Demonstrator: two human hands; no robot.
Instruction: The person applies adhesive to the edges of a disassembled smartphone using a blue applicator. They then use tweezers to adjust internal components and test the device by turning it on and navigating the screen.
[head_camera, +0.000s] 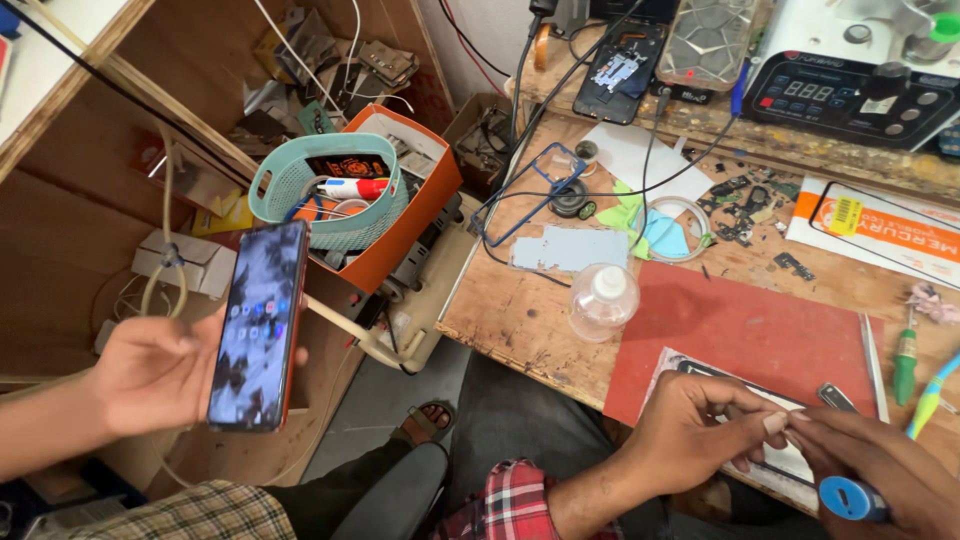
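The black-framed glass panel (712, 382) lies on its white backing on the red mat (760, 325) at the bench (520, 310) edge, not yet lifted. The left hand (690, 435) pinches its fingertips over the panel; whether they grip anything cannot be determined. The right hand (885, 460) closes on a blue-capped tool (838, 497), partly cut off. Another person's hand (150, 372) holds a lit phone (258, 325).

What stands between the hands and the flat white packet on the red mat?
Nothing visible. The left hand and right hand meet directly over the flat white packet, at the red mat's near edge.
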